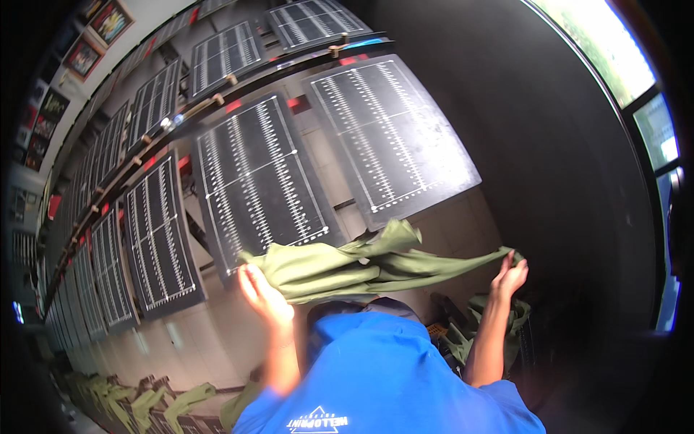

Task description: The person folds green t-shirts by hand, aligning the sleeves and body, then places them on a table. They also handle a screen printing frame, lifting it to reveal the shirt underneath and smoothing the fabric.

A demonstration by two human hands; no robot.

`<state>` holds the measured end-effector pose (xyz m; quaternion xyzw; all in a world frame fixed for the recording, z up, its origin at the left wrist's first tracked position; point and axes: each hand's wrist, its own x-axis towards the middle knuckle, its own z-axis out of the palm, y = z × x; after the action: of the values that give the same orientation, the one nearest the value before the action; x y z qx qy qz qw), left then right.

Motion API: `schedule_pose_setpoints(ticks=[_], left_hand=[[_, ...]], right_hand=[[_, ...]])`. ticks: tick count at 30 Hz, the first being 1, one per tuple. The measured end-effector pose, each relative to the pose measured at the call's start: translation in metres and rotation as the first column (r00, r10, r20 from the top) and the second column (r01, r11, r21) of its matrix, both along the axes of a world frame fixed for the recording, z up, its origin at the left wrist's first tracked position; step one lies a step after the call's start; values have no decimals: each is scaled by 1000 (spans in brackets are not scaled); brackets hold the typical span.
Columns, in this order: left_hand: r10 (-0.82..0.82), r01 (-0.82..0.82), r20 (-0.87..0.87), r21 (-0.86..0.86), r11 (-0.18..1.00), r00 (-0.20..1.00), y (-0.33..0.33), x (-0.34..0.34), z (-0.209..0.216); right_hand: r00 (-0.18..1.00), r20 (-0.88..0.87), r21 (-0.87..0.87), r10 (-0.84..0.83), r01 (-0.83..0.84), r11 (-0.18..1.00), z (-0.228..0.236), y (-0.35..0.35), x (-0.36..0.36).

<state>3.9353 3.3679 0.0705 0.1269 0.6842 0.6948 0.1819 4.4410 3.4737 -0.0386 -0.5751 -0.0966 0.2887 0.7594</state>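
Note:
An olive-green cloth garment [318, 266] hangs in the air in front of my body, pulled out sideways between both hands. Its left part is bunched in loose folds, while the right part narrows to a taut, twisted strip. My left hand [266, 295] is closed on the left edge, slightly blurred. At the far right end, my right hand [512, 276] pinches a darker corner of the cloth. Just beyond the garment lies the near end of a black board [264, 173] with white ruled marks; another such board [394, 130] stands to its right.
More marked black boards [159, 235] run in rows toward the left and back, with a dark rail between the rows. Green cloths [191, 401] hang along the lower left. More green cloth [477, 340] lies by my right forearm. A dark wall [564, 181] rises on the right.

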Motion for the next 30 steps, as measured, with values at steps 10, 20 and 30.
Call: schedule_pose_setpoints(ticks=[10,20,30], left_hand=[[6,-57,226,222,973,974,-76,-39,12],[32,-53,84,260,964,996,-112,-44,26],[255,-276,-275,-40,960,927,-114,-69,53]], right_hand=[[372,584,87,722,-912,401,298,142,-247],[-297,816,-441,496,-875,200,274,123,-415],[-694,694,-666,-193,-516,-539,187,-12,-523]])
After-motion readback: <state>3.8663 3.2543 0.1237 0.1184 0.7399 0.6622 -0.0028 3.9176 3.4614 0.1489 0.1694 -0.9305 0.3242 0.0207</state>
